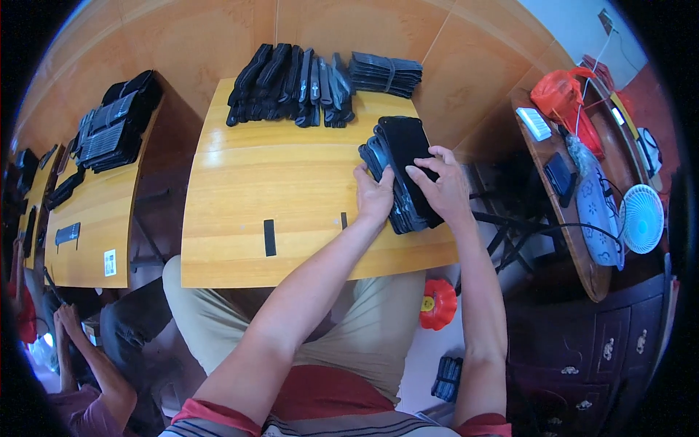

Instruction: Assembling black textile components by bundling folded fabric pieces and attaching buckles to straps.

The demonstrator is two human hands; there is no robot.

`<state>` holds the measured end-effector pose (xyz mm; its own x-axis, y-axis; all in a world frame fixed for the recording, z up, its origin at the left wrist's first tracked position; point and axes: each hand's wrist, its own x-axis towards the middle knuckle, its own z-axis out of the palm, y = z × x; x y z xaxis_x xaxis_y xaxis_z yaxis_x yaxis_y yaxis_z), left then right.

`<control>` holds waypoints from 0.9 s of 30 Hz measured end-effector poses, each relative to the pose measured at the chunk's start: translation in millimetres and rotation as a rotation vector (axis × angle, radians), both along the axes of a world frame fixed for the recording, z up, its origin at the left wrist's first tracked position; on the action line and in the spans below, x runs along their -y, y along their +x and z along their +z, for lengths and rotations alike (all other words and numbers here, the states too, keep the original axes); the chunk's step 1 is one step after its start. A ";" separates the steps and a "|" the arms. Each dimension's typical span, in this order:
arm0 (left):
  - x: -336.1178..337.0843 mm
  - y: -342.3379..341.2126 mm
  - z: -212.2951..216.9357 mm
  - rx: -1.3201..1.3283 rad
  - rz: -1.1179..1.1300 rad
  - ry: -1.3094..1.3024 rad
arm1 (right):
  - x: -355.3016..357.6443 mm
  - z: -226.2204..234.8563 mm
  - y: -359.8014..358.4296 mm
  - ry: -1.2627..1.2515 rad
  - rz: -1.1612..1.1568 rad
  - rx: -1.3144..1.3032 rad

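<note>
Near the right side of the yellow wooden table (240,182), a stack of flat, dark folded pieces that look like socks (389,207) stands tilted slightly. On its top lies a smooth black flat piece with rounded corners (405,142). My left hand (375,193) grips the stack's left side, thumb against it. With its thumb and forefinger over the black top, my right hand (445,186) holds the right side, other fingers curled at the edge. Two short black strips, one at left (270,237) and one partly behind my left forearm (344,219), are on the tabletop.
Along the table's far edge are a row of dark folded bundles (291,84) and a banded stack (386,74). To the left, another table (95,218) carries more stacks beside a seated person (95,379). A side table (542,167) at right holds a small fan (642,218).
</note>
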<state>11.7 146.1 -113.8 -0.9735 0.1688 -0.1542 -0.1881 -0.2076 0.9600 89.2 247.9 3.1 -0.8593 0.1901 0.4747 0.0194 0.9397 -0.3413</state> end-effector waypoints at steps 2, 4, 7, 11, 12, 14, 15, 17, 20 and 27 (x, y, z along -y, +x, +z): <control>1.1 9.1 9.3 -0.007 -0.033 0.044 | -0.6 -1.8 4.9 0.045 -0.016 -0.012; 7.2 8.7 13.2 -0.023 -0.046 0.083 | 2.9 -2.1 5.3 0.086 -0.013 -0.032; 13.7 9.7 24.8 -0.063 -0.085 0.071 | -1.4 -8.9 9.0 0.062 -0.017 -0.044; 17.4 9.9 24.9 -0.037 -0.164 0.136 | 2.5 -6.8 14.5 0.113 -0.030 0.019; 18.4 6.3 19.9 -0.077 -0.157 0.157 | 8.0 -3.0 13.6 0.140 -0.037 0.066; 18.4 4.9 15.8 -0.048 -0.175 0.228 | 23.3 14.0 13.0 0.063 -0.063 0.155; 17.5 7.2 18.2 -0.015 -0.205 0.303 | 25.7 18.3 14.9 -0.012 -0.100 0.247; 19.2 9.7 22.3 0.002 -0.212 0.298 | 22.2 15.9 15.3 -0.052 -0.090 0.232; 19.2 19.4 39.3 0.035 -0.243 0.306 | 11.1 13.0 17.6 -0.143 -0.074 0.202; 16.1 10.9 21.6 -0.046 -0.190 0.224 | 22.0 20.2 5.4 -0.210 -0.123 0.217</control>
<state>22.6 130.0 -92.2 -0.9265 0.3733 -0.0487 -0.2008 -0.3808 0.9026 94.7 225.9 23.4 -0.9006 0.3736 0.2221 0.2224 0.8352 -0.5029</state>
